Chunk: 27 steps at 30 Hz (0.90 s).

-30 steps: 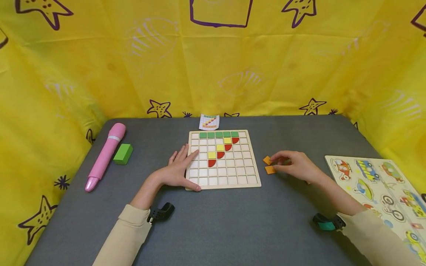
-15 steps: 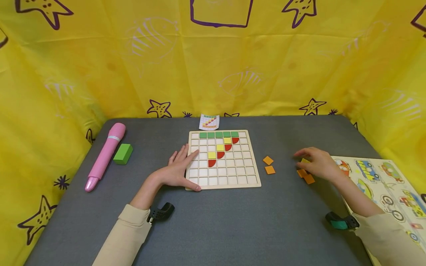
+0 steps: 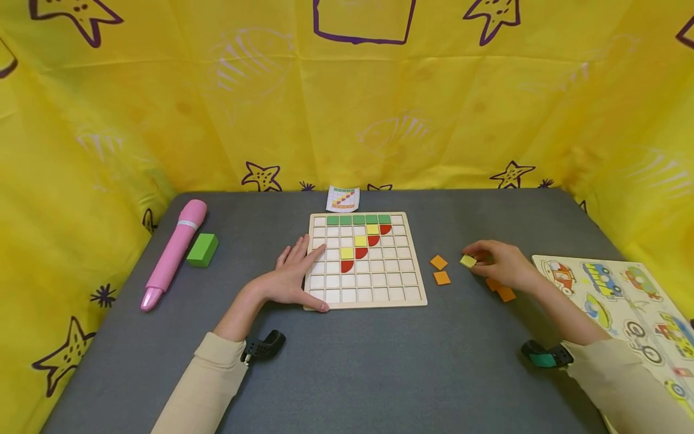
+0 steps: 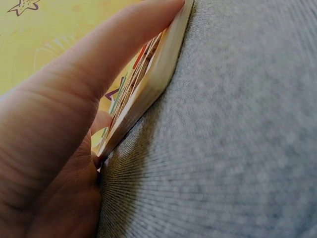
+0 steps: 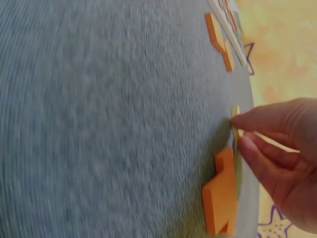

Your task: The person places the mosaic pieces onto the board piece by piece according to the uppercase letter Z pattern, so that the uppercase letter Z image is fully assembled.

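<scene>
My left hand (image 3: 287, 277) lies with spread, straight fingers along the left edge of a wooden grid board (image 3: 379, 306). Its thumb rests on the board's near left corner, seen close up in the left wrist view. A row of green squares tops the grid, and yellow squares and red quarter-circles run diagonally below it. To the right of the board, my right hand (image 3: 501, 265) pinches a yellow square tile (image 3: 468, 261) between thumb and fingertips. Orange square tiles (image 3: 441, 278) lie between that hand and the board. More orange tiles (image 5: 220, 198) sit just beneath the right hand, partly hidden in the head view.
A small pattern card (image 3: 343, 199) sits behind the board. On the left of the grey table lie a pink microphone-shaped toy (image 3: 176, 253) and a green block (image 3: 203, 250). A wooden vehicle puzzle (image 3: 602, 295) is at the right, under the right forearm. Yellow cloth (image 3: 347, 90) hangs around the table.
My right hand left the two orange tiles by the board, moved right to the other tiles, and now comes back left holding a yellow tile. The left hand stays on the board.
</scene>
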Tool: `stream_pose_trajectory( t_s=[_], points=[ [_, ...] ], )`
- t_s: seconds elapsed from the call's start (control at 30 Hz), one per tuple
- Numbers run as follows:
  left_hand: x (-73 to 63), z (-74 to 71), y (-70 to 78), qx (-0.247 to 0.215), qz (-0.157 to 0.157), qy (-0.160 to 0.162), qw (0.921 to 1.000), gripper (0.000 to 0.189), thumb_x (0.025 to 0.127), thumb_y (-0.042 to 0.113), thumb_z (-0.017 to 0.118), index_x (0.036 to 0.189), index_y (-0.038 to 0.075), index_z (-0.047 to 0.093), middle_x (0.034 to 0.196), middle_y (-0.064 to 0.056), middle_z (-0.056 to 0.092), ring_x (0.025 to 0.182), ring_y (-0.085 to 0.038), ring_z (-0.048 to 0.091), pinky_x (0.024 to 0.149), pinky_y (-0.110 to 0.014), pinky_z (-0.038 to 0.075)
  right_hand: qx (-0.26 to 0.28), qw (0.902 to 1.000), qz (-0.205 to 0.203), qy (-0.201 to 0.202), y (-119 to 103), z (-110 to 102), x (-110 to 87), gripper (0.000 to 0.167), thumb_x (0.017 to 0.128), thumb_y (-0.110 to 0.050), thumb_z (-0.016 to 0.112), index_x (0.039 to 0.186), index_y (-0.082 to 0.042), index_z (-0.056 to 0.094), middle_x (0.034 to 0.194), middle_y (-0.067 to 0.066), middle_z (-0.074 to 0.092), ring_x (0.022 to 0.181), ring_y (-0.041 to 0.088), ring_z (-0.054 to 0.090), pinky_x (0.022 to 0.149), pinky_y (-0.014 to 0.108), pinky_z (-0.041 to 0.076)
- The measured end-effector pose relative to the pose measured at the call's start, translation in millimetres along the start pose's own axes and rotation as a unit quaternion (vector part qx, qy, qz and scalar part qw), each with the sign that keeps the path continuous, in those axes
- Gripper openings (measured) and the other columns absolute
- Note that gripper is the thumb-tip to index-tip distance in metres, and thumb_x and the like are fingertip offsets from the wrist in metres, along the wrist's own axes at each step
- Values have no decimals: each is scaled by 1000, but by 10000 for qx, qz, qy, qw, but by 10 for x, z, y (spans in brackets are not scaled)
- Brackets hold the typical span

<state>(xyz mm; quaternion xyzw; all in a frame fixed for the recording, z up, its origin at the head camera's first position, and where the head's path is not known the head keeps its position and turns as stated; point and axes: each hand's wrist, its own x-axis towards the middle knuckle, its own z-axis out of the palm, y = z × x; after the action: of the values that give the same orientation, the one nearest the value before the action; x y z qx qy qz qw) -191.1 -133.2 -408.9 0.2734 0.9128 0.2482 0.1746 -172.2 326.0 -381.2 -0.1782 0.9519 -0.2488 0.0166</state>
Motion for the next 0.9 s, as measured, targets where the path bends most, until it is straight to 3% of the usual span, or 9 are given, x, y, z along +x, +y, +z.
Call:
stream_pose_trajectory(
  t_s=[0.27,0.5,0.9],
  points=[
    [8,3,-4,14,18,7,10000,123,68,61,80,158,13,10,160,-19,-14,147,-33,-14,113,-55,-6,103,9996,244,38,-66,46,38,33,84,-9,75,115,-1,67,100,11,67,90,27,60,79,42,46],
    [15,10,-6,67,-34,-9,10000,124,68,62,80,158,14,9,160,-18,-15,147,-32,-15,113,-54,-6,195,9994,258,83,-105,83,64,35,84,-13,76,116,-3,67,102,9,68,93,27,59,83,45,44],
    [5,6,0,40,-57,-12,10000,124,68,62,80,158,13,10,160,-18,-15,146,-32,-15,113,-54,-6,387,9982,382,267,-194,161,159,31,84,-20,78,110,-5,70,92,5,68,84,21,60,74,35,45]
  ],
)
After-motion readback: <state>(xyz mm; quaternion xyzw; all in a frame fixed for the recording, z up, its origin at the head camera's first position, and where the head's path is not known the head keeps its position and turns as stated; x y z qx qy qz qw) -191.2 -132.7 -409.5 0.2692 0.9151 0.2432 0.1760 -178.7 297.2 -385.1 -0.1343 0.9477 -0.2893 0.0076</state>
